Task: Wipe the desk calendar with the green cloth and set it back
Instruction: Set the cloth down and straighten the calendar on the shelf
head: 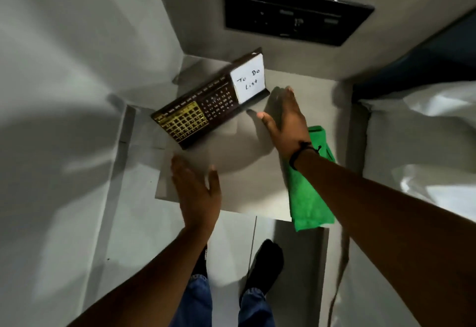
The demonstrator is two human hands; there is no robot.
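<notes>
two bare hands hang over a small pale tabletop [247, 180] set in a corner of grey-white walls. the left hand [198, 192] is flat with its grip spread apart, fingers straight, thumb out, holding nothing, over the near left edge of the tabletop. the right hand [283, 120] is also spread apart and empty, its fingers reaching toward the back of the tabletop; a dark band [301, 154] circles its wrist.

the desk calendar [206, 102] stands on the tabletop, beyond the left grip and just left of the right fingertips, apart from both. it is dark brown, angled, with a gold grid at its near end, rows of dates in the middle, and a white pad [248, 83] at its far end reading "to do list". the green cloth [309, 187] lies along the right edge of the tabletop, under the right wrist and forearm, its near end hanging past the front edge.

on the back wall above sits a dark rectangular panel [296, 12]; its markings are too blurred to read. to the right, something white and crumpled [425, 146] is cut off by the frame edge. the small date print on the calendar is hard to make out. below the tabletop, pale floor tiles, blue trouser legs and a dark foot [268, 265] show; the other foot is mostly hidden behind the left forearm.
</notes>
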